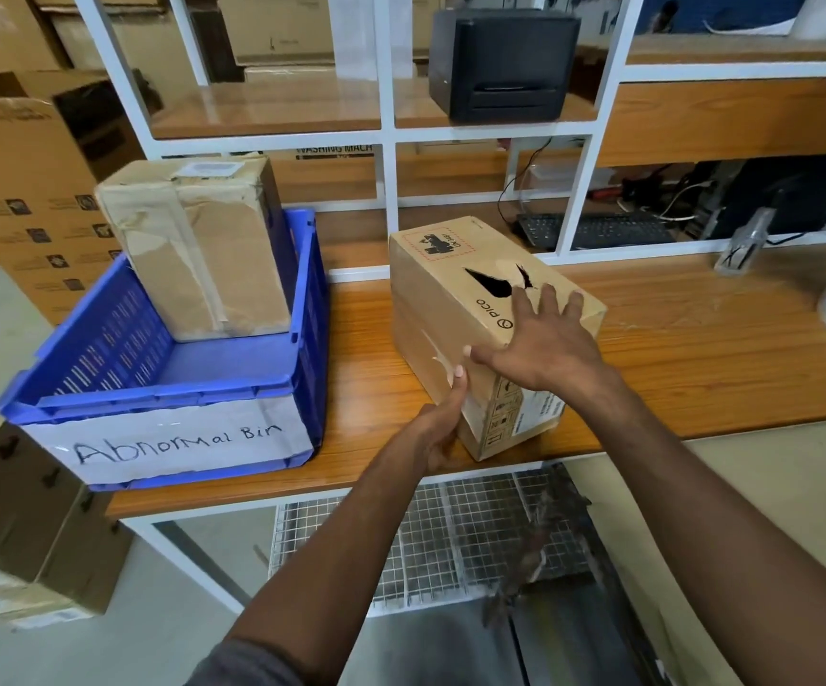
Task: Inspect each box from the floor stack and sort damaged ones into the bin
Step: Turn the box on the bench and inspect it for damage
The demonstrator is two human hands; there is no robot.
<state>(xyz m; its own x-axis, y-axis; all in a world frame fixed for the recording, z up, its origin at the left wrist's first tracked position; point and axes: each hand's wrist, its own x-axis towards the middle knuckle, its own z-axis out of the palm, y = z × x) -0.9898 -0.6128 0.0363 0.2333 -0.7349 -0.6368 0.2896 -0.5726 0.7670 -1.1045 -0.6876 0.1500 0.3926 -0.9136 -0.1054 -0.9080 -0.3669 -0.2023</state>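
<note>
Resting flat with fingers spread, the right hand [539, 346] presses the top of the torn box [450, 274], while the left hand [438, 425] grips its near corner. The box stands on the table [698, 349], beside the blue bin [163, 393] holding a taped box [203, 250].

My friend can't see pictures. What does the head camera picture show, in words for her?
A cardboard box with a torn hole in its top sits on a wooden table; the left hand grips its near corner and the right hand lies flat on top. To its left, a blue bin labelled "Abnormal Bin" holds a taped box.
</note>
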